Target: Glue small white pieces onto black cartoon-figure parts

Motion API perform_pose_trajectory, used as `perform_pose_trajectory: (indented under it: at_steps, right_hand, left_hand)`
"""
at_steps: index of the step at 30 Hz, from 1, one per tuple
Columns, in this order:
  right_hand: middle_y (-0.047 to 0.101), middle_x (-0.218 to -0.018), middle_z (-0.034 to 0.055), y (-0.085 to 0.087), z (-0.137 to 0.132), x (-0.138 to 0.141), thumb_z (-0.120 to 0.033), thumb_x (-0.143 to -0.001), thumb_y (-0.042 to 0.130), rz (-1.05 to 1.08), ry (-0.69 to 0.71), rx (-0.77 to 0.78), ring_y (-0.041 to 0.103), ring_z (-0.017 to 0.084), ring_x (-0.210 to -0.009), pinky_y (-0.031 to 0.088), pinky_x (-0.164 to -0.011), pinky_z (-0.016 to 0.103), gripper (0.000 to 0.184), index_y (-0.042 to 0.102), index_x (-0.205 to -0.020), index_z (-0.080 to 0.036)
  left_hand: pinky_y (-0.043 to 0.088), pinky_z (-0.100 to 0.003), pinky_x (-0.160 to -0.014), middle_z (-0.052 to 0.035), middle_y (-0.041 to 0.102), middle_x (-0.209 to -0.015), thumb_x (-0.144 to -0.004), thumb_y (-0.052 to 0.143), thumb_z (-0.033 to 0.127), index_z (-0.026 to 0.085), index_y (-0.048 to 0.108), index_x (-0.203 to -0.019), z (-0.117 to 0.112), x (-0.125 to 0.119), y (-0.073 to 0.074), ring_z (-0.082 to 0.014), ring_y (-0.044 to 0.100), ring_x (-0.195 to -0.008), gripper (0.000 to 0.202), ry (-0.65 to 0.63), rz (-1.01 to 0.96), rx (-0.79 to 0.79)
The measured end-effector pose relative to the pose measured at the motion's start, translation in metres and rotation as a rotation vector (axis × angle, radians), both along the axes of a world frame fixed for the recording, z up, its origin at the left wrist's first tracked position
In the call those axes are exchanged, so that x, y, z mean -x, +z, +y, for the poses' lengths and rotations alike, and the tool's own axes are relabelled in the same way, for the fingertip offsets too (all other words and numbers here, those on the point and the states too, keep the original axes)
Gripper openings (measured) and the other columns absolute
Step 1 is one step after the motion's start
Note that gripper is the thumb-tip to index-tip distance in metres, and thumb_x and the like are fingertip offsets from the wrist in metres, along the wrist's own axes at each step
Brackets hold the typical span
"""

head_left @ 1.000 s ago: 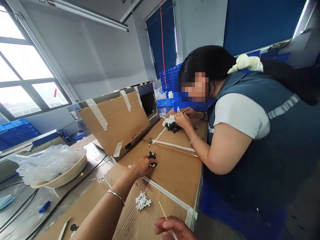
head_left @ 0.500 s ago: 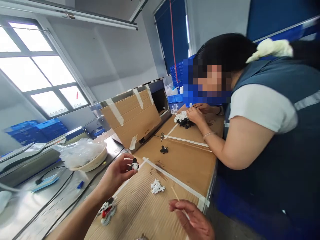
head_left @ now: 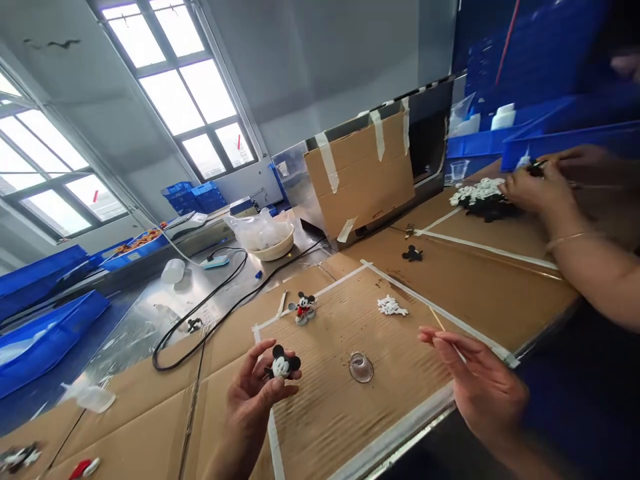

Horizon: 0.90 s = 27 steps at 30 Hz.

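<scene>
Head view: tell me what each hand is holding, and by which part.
The left hand pinches a small Mickey Mouse figure by its underside, between thumb and fingers. The right hand holds a thin wooden stick near its lower end.

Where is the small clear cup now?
In the head view, the clear cup sits on the cardboard, between the left hand and the right hand.

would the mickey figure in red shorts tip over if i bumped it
Probably: the Mickey Mouse figure carries a big head above a small base, so it looks top-heavy. It looks like rigid moulded plastic, likely stiff and light, so a nudge could slide it.
</scene>
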State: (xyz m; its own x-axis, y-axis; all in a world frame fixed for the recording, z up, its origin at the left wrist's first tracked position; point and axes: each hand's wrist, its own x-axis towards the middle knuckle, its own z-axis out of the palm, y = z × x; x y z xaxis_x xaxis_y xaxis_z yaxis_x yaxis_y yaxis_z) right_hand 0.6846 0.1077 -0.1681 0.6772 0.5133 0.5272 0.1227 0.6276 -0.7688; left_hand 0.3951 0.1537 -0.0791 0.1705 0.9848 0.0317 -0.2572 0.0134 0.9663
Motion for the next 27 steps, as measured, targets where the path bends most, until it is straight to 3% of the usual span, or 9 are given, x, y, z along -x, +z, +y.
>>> perform_pose_trajectory:
  at_steps: [2, 5, 9, 13, 15, 18, 21, 24, 27]
  right_hand:
    - [0.075, -0.096, 0.0033, -0.003, 0.001, 0.000, -0.024, -0.084, 0.073, 0.011, 0.001, -0.003, 0.073, 0.013, -0.083, 0.059, -0.089, 0.022, 0.011, 0.071, -0.095, -0.021]
    - [0.075, -0.095, 0.0033, -0.005, 0.003, 0.000, -0.026, -0.084, 0.074, 0.016, 0.007, -0.002, 0.073, 0.014, -0.081, 0.060, -0.088, 0.026, 0.012, 0.071, -0.094, -0.020]
    - [0.075, -0.094, 0.0040, -0.002, 0.004, 0.002, -0.026, -0.083, 0.075, 0.004, -0.009, 0.005, 0.073, 0.016, -0.080, 0.060, -0.088, 0.032, 0.012, 0.072, -0.093, -0.020]
    - [0.075, -0.093, 0.0038, 0.000, 0.003, 0.003, -0.023, -0.084, 0.074, -0.026, -0.032, 0.009, 0.072, 0.016, -0.079, 0.061, -0.088, 0.035, 0.010, 0.072, -0.093, -0.020]
    - [0.075, -0.093, 0.0038, 0.000, 0.003, 0.002, -0.023, -0.084, 0.073, -0.036, -0.032, 0.019, 0.072, 0.017, -0.079, 0.061, -0.087, 0.036, 0.010, 0.072, -0.093, -0.021]
    - [0.075, -0.093, 0.0041, -0.001, 0.003, 0.002, -0.024, -0.084, 0.073, -0.039, -0.028, 0.032, 0.072, 0.017, -0.078, 0.061, -0.085, 0.036, 0.009, 0.072, -0.093, -0.020]
    - [0.075, -0.093, 0.0040, -0.001, 0.004, 0.002, -0.022, -0.085, 0.073, -0.051, -0.024, 0.020, 0.072, 0.017, -0.079, 0.061, -0.086, 0.035, 0.009, 0.072, -0.093, -0.021]
    - [0.075, -0.096, 0.0042, 0.001, 0.003, 0.002, -0.020, -0.086, 0.071, -0.066, 0.002, 0.027, 0.072, 0.016, -0.081, 0.061, -0.085, 0.034, 0.009, 0.071, -0.095, -0.021]
    - [0.075, -0.096, 0.0048, 0.003, 0.002, 0.000, -0.020, -0.088, 0.067, -0.102, 0.021, 0.058, 0.073, 0.017, -0.082, 0.062, -0.084, 0.035, 0.008, 0.070, -0.096, -0.021]
  left_hand:
    - [0.058, -0.030, -0.064, -0.0086, 0.075, -0.095, -0.060, 0.089, 0.034, 0.022, 0.066, -0.105, -0.007, 0.007, -0.016, -0.0217, 0.072, -0.075, 0.051, 0.038, -0.032, 0.040]
    - [0.056, -0.028, -0.075, -0.0094, 0.075, -0.091, -0.059, 0.090, 0.035, 0.019, 0.068, -0.101, -0.016, 0.011, -0.030, -0.0204, 0.070, -0.083, 0.050, 0.090, -0.006, 0.073]
    - [0.052, -0.029, -0.087, -0.0069, 0.076, -0.091, -0.061, 0.087, 0.041, 0.020, 0.070, -0.106, -0.026, 0.005, -0.038, -0.0205, 0.070, -0.092, 0.052, 0.207, -0.017, 0.127]
    - [0.049, -0.024, -0.088, -0.0032, 0.077, -0.089, -0.058, 0.089, 0.035, 0.022, 0.067, -0.088, -0.033, -0.001, -0.045, -0.0162, 0.069, -0.092, 0.040, 0.277, -0.033, 0.108]
    - [0.050, -0.022, -0.081, -0.0014, 0.077, -0.091, -0.059, 0.089, 0.032, 0.023, 0.062, -0.085, -0.036, -0.002, -0.047, -0.0155, 0.069, -0.090, 0.039, 0.311, -0.018, 0.098]
    - [0.053, -0.024, -0.077, -0.0015, 0.075, -0.101, -0.063, 0.087, 0.030, 0.029, 0.060, -0.107, -0.039, -0.002, -0.049, -0.0174, 0.070, -0.091, 0.052, 0.348, 0.029, 0.100]
    - [0.053, -0.029, -0.090, -0.0034, 0.075, -0.108, -0.062, 0.087, 0.036, 0.029, 0.061, -0.122, -0.040, -0.001, -0.055, -0.0207, 0.070, -0.099, 0.066, 0.348, 0.087, 0.116]
    - [0.048, -0.027, -0.101, -0.0015, 0.076, -0.105, -0.060, 0.087, 0.044, 0.028, 0.072, -0.099, -0.039, 0.002, -0.068, -0.0215, 0.066, -0.110, 0.044, 0.397, 0.161, 0.079]
    - [0.047, -0.029, -0.104, 0.0013, 0.075, -0.105, -0.062, 0.083, 0.053, 0.031, 0.073, -0.085, -0.033, 0.008, -0.081, -0.0222, 0.065, -0.112, 0.033, 0.451, 0.294, 0.035]
